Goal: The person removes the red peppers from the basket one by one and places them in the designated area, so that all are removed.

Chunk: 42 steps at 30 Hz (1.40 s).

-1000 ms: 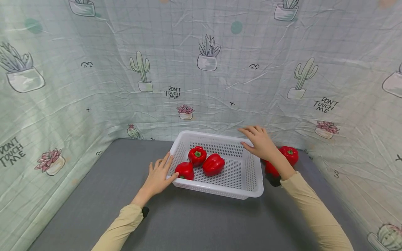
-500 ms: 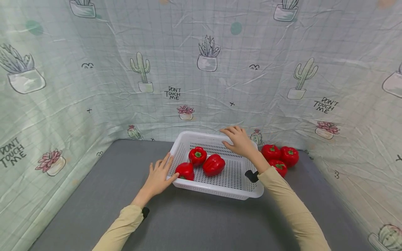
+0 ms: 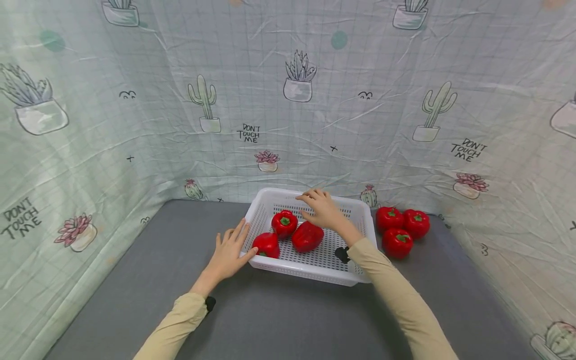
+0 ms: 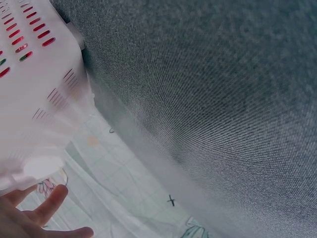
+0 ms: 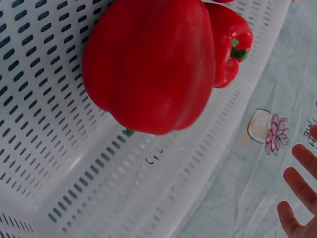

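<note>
A white perforated plastic basket (image 3: 310, 270) holds three red bell peppers: one at the back left (image 3: 284, 223), one at the front left (image 3: 266, 245) and a larger bell pepper (image 3: 308, 237) lying on its side. My left hand (image 3: 228, 250) rests with spread, fairly straight fingers on the basket's left rim. Above the basket's middle hovers my right hand (image 3: 320, 207), holding nothing, its fingers loosely bent close over the large pepper. In the right wrist view the large pepper (image 5: 148, 69) fills the upper middle, with the right fingers (image 5: 299, 183) apart from it.
To the right of the basket, three more red bell peppers stand grouped on the grey table (image 3: 288, 320): a back left pepper (image 3: 389, 219), a back right pepper (image 3: 416, 223) and a front pepper (image 3: 398, 243). A cactus-print cloth (image 3: 387, 130) hangs behind and at both sides.
My right hand has moved left from the basket's right rim to over its middle, uncovering the grouped peppers on the right. The left hand has stayed on the rim.
</note>
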{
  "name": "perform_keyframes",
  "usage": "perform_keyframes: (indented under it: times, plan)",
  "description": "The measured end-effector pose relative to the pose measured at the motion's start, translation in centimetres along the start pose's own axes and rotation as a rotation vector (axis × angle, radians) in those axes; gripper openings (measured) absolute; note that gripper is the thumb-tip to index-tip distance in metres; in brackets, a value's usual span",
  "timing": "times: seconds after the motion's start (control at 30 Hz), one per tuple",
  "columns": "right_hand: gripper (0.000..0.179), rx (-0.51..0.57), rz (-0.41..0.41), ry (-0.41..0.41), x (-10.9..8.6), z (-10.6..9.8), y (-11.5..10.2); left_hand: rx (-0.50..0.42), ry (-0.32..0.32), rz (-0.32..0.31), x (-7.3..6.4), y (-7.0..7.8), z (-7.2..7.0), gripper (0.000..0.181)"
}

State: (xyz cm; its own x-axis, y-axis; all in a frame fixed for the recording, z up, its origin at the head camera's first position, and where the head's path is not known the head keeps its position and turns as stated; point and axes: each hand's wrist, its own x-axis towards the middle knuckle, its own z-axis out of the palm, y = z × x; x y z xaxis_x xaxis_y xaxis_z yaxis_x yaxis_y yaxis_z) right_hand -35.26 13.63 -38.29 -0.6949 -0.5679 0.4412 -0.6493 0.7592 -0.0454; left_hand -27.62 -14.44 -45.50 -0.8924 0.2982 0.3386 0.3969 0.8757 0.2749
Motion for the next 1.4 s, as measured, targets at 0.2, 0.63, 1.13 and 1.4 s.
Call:
perform_keyframes:
  times: [0.2, 0.63, 1.13, 1.4]
  plan:
    - [0.039, 0.028, -0.002, -0.059, 0.7, 1.6, -0.4, -0.001, 0.006, -0.004, 0.1, -0.1, 0.1, 0.074]
    - [0.06, -0.069, -0.021, -0.259, 2.1, 3.7, -1.8, 0.016, 0.004, -0.013, 0.0, 0.2, 0.1, 0.075]
    - [0.074, -0.084, 0.01, -0.41, 2.3, 4.7, -2.5, 0.004, 0.007, -0.016, 0.0, 0.1, 0.1, 0.075]
    - [0.075, -0.086, 0.0, -0.451, 2.4, 5.2, -2.5, 0.003, -0.001, -0.016, 0.0, 0.1, 0.1, 0.076]
